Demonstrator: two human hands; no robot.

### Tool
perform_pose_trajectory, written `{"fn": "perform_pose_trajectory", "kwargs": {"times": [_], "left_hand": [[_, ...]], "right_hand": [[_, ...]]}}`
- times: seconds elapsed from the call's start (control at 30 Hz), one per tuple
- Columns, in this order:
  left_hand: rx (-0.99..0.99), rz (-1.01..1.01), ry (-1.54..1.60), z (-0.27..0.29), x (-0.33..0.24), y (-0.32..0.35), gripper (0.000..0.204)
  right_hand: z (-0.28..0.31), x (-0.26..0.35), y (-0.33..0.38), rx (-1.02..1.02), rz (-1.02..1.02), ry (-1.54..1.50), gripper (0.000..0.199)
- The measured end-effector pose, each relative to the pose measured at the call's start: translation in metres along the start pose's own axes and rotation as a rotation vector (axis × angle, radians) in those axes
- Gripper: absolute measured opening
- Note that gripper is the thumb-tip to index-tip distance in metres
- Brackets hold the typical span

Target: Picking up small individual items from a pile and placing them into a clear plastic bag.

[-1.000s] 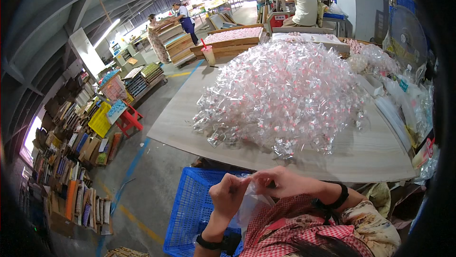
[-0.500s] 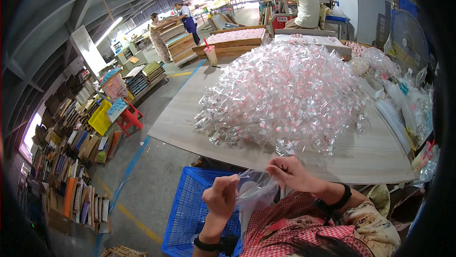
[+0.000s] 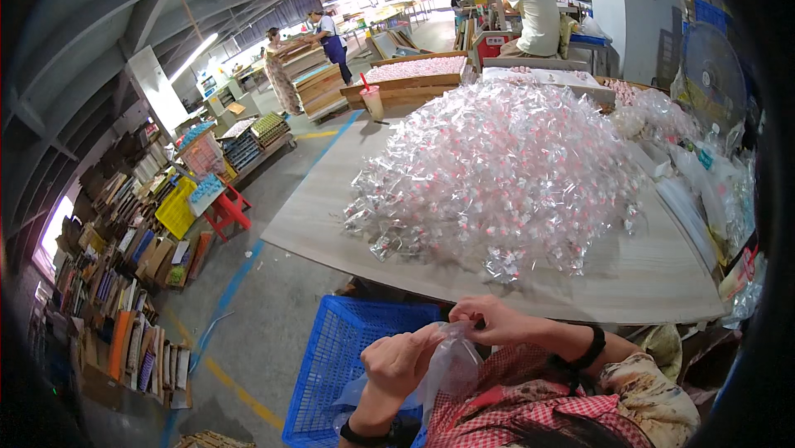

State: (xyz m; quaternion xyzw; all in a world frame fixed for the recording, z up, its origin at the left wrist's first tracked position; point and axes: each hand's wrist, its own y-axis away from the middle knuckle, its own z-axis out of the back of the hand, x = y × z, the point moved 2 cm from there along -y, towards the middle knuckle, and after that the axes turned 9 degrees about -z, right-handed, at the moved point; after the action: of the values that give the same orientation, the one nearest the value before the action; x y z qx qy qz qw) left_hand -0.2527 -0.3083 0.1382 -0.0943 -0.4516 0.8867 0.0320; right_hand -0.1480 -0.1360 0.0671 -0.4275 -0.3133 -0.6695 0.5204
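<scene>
Between my hands hangs a clear plastic bag (image 3: 451,365), its top bunched together. My left hand (image 3: 402,357) is closed on one side of the bag's mouth. With bent fingers, my right hand (image 3: 493,320) pinches the other side, close to the left fingertips. Both are held low in front of my red checked apron (image 3: 517,394), just off the table's near edge. Beyond them a large heap of small pink-and-white pieces in clear wrappers (image 3: 505,175) covers much of the table (image 3: 323,241). Part of the bag is hidden behind my left hand and wrist.
A blue plastic crate (image 3: 331,357) stands on the floor to the left, partly under my left arm. A drink cup with a red straw (image 3: 373,102) stands at the table's far left. Clear plastic bags (image 3: 712,191) and a fan (image 3: 712,79) are on the right. Other people work far off.
My hands have come closer together, and the bag's mouth, stretched between them before, is now gathered. My right hand has moved slightly left and lower.
</scene>
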Motion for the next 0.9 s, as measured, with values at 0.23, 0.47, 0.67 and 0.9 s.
{"fn": "perform_pose_trajectory", "kwargs": {"times": [0.23, 0.47, 0.67, 0.9], "left_hand": [[-0.131, 0.004, -0.049, 0.01, 0.02, 0.016, 0.012], [-0.102, 0.157, -0.145, 0.018, 0.037, 0.028, 0.005], [0.002, 0.303, -0.129, 0.013, 0.062, 0.028, 0.016], [0.14, -0.081, -0.042, -0.007, 0.012, -0.015, 0.03]], "right_hand": [[0.013, -0.011, 0.002, 0.018, 0.128, -0.215, 0.019], [0.011, -0.007, 0.002, 0.086, -0.032, -0.566, 0.018], [0.015, 0.014, 0.007, 0.077, -0.104, -0.482, 0.023], [0.015, 0.019, 0.009, 0.169, -0.168, -0.492, 0.028]]}}
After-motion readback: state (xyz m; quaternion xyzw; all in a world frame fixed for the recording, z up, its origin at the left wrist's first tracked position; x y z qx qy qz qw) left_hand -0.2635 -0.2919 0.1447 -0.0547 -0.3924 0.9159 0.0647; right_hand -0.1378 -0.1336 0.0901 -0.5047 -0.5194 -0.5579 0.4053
